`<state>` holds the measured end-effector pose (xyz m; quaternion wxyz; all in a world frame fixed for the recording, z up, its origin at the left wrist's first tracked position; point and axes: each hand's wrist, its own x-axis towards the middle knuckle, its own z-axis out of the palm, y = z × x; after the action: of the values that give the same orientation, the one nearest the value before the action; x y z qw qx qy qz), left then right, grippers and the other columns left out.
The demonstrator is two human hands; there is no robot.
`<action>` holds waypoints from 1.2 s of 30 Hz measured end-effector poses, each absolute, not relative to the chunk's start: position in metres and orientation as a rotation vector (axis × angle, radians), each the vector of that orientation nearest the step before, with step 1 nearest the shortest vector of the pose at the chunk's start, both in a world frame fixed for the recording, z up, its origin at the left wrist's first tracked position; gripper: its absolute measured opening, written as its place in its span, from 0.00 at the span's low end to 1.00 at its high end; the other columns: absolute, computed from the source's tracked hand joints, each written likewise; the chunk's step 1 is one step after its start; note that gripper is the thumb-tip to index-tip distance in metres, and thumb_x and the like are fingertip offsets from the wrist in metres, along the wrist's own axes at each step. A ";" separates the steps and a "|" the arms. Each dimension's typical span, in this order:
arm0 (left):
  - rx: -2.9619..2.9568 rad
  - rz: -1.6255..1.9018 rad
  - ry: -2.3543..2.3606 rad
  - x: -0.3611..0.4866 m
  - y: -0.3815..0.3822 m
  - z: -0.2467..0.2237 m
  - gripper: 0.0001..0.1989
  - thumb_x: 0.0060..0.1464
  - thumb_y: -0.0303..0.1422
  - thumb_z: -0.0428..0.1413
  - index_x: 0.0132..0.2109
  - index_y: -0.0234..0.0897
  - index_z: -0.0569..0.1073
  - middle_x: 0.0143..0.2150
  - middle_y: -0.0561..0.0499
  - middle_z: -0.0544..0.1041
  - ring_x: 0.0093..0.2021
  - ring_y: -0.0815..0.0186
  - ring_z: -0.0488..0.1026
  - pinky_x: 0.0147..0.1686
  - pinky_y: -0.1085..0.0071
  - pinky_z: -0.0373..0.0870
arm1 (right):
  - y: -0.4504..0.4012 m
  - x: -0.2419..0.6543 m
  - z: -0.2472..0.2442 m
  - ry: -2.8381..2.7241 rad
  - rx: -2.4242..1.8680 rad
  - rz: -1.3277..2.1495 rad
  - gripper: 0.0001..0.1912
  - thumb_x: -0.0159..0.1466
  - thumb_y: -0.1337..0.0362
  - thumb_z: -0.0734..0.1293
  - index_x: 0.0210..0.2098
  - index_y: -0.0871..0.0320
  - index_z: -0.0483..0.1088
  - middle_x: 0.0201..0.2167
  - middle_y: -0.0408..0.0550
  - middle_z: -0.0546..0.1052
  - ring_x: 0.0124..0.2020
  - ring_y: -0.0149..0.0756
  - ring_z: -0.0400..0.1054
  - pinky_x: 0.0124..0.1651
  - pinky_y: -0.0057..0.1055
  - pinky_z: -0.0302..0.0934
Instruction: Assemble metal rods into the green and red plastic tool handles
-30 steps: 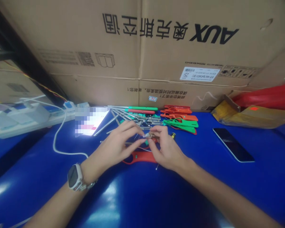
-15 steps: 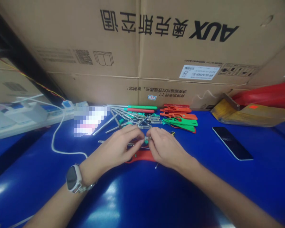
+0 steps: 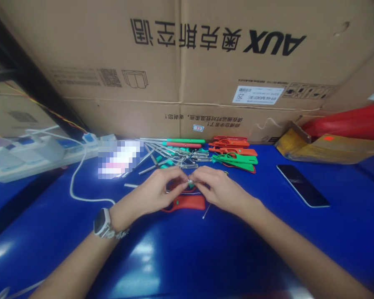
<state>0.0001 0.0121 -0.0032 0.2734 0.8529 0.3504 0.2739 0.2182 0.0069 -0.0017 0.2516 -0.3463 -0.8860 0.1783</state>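
My left hand point(image 3: 164, 185) and my right hand point(image 3: 218, 187) meet over the blue table, fingertips pinched together. Between them is a small whitish and teal part point(image 3: 191, 183), mostly covered by fingers. Just below lies an orange-red plastic handle shell point(image 3: 189, 202), apparently from a long-nosed lighter. A thin metal rod point(image 3: 206, 211) sticks out under my right hand. Behind the hands is a pile of metal tubes and clear and teal pieces point(image 3: 187, 155). Two long sticks, one with a green handle point(image 3: 187, 141), one with a red handle point(image 3: 185, 145), lie at the back.
Orange shells point(image 3: 233, 150) and green shells point(image 3: 237, 160) lie right of the pile. Farther right are a phone point(image 3: 303, 185) and a taped box point(image 3: 336, 149). A power strip point(image 3: 62, 155) with a white cable is at left. A large carton point(image 3: 187, 83) stands behind.
My view has shifted slightly. Both hands stay together at the small part, the right fingers now straighter and drawn slightly back. More of the orange-red shell shows.
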 end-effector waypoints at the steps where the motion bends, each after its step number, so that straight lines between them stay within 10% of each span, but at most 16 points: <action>1: 2.289 0.724 0.938 0.000 0.013 -0.003 0.05 0.63 0.32 0.54 0.40 0.38 0.74 0.36 0.53 0.76 0.35 0.67 0.73 0.37 0.69 0.69 | 0.007 0.218 -0.002 -2.404 -0.944 0.495 0.10 0.67 0.76 0.61 0.37 0.57 0.70 0.36 0.47 0.74 0.39 0.36 0.68 0.42 0.31 0.61; 36: 2.021 1.180 1.088 0.020 0.006 -0.009 0.07 0.60 0.34 0.58 0.36 0.35 0.76 0.33 0.51 0.76 0.34 0.67 0.73 0.37 0.71 0.69 | -0.002 0.212 -0.009 -2.133 -1.075 0.806 0.03 0.68 0.69 0.61 0.37 0.56 0.65 0.36 0.45 0.75 0.35 0.33 0.71 0.37 0.28 0.62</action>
<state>0.0198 0.0063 -0.0085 0.2767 0.7524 0.4053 0.4395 0.2123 -0.0024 -0.0089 0.3052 -0.4061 -0.8057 0.3045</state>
